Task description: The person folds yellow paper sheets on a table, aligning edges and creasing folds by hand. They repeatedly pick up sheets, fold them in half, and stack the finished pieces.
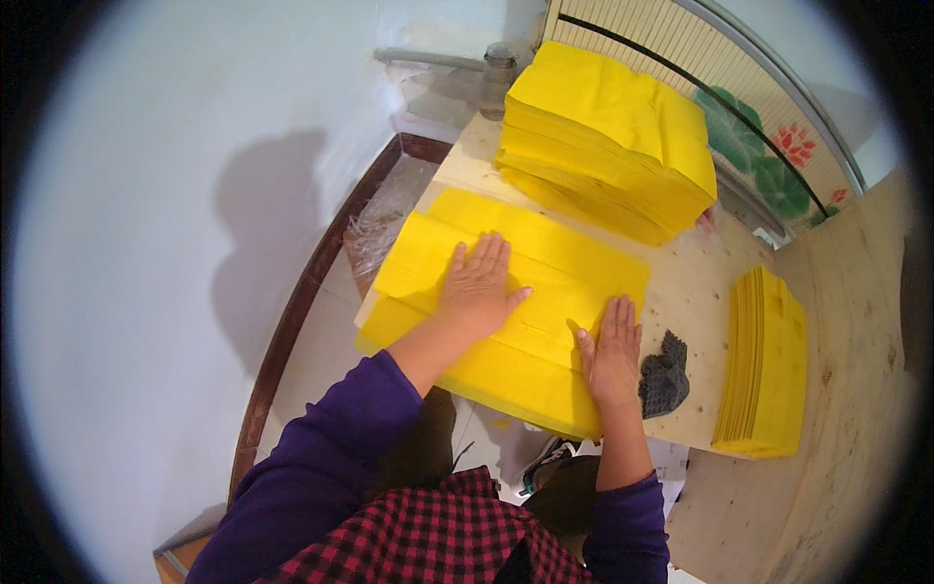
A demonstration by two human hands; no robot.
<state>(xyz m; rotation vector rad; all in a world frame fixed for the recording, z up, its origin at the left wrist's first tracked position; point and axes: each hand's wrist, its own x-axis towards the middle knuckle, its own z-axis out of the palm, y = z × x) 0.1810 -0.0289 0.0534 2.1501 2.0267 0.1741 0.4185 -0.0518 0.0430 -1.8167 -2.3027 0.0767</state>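
Observation:
A yellow sheet of cloth-like material (545, 341), folded in overlapping layers, lies flat on a wooden table and overhangs its near edge. My left hand (480, 287) presses flat on its left part, fingers spread and pointing away from me. Near the right edge, my right hand (613, 355) rests on the same sheet with its fingers stretched out and its thumb apart. Neither hand grips anything. Just right of my right hand lies a dark grey textured glove or cloth (665, 378); which of the two I cannot tell.
A tall stack of yellow folded sheets (608, 136) stands at the far side. Another yellow stack (764, 365) sits at the right against a wooden board (837, 409). A clear jar (499, 73) stands at the far left corner. Clear plastic wrap (375, 234) lies beside the table.

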